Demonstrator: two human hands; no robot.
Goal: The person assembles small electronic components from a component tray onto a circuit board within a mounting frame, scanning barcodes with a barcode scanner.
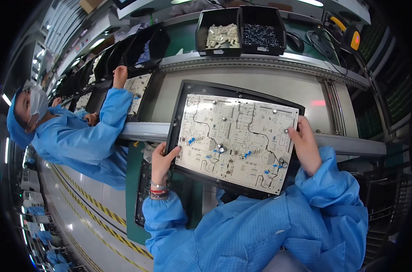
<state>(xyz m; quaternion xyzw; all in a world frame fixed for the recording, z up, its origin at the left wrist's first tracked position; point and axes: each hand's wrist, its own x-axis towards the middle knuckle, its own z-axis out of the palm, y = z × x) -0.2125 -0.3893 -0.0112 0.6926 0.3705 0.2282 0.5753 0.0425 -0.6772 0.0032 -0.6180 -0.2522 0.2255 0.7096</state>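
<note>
Factory assembly line: grey conveyor running between metal rails, green bench behind. On the far shelf, two black bins, one of pale parts and one of dark blue parts.

Across the conveyor's near rail, tilted and overhanging toward the body: black carrier frame with a pale circuit board lying in it. Already dotted with small blue components and a few round metal ones.

Left hand clamped on the frame's left edge near its lower corner, thumb laid over the board's margin, bands at the wrist. Right hand closed on the frame's right edge, fingertips resting on the board's rim. Nothing loose seen in either hand.

Further left along the line, a co-worker in blue coat, cap and mask, reaching to another board.

Step in hand, judging by the two-sided grip: steadying or shifting the framed board on the conveyor, not inserting a part. Next move calls for both grips kept level, the frame squared to the rails, and fingers kept off the seated components.
</note>
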